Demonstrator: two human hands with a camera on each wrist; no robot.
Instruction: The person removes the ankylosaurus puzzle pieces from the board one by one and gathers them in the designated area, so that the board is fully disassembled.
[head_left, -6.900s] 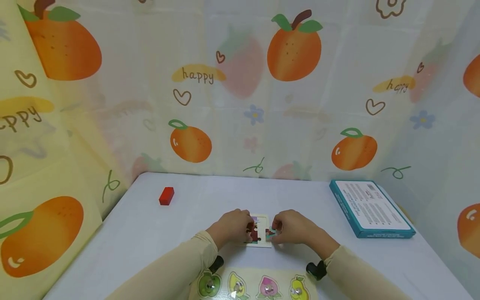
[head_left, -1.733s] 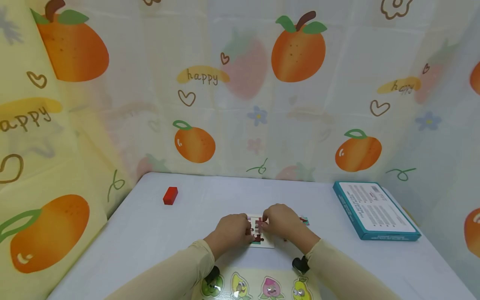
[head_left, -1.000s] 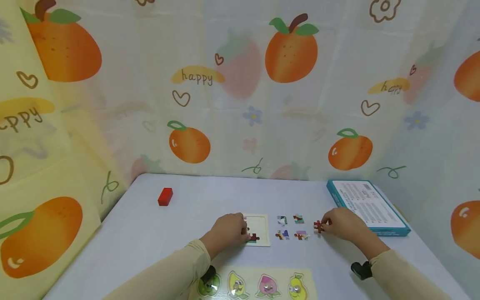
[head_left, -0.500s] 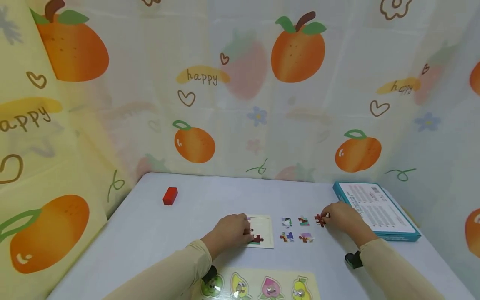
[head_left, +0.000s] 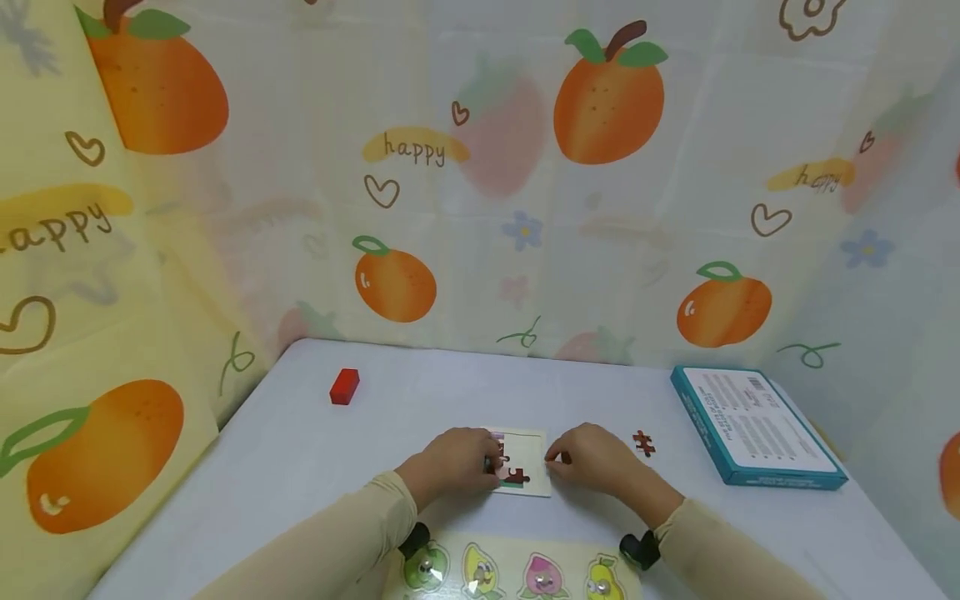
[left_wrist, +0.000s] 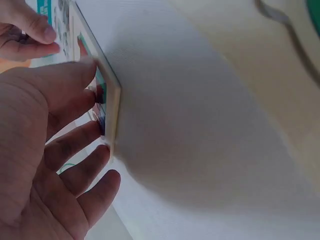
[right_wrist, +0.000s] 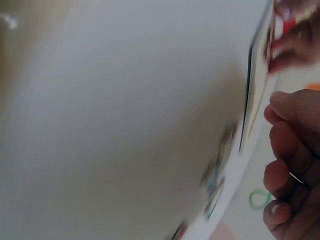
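A cream puzzle tray (head_left: 534, 493), partly filled with pieces along its left side, lies mid-table. Round its left side curves my left hand (head_left: 457, 460), thumb and fingertips against the tray and pieces. In the left wrist view the thumb touches the tray rim (left_wrist: 116, 102). At the tray's right edge hovers my right hand (head_left: 600, 458), fingers loosely bent and nothing visible between them. In the right wrist view loose pieces (right_wrist: 215, 172) look blurred beside the tray; the right hand hides them in the head view. A brown piece (head_left: 643, 443) lies further right.
A teal-edged box (head_left: 761, 425) lies at the right. A red block (head_left: 344, 387) stands at the back left. Nearest the body is a fruit board (head_left: 510, 554) with several knobbed fruits. A printed curtain (head_left: 465, 275) hangs behind the table.
My right hand has let go of the brown piece, leaving it on the table, and has moved left to the tray's right edge. My left hand stays at the tray.
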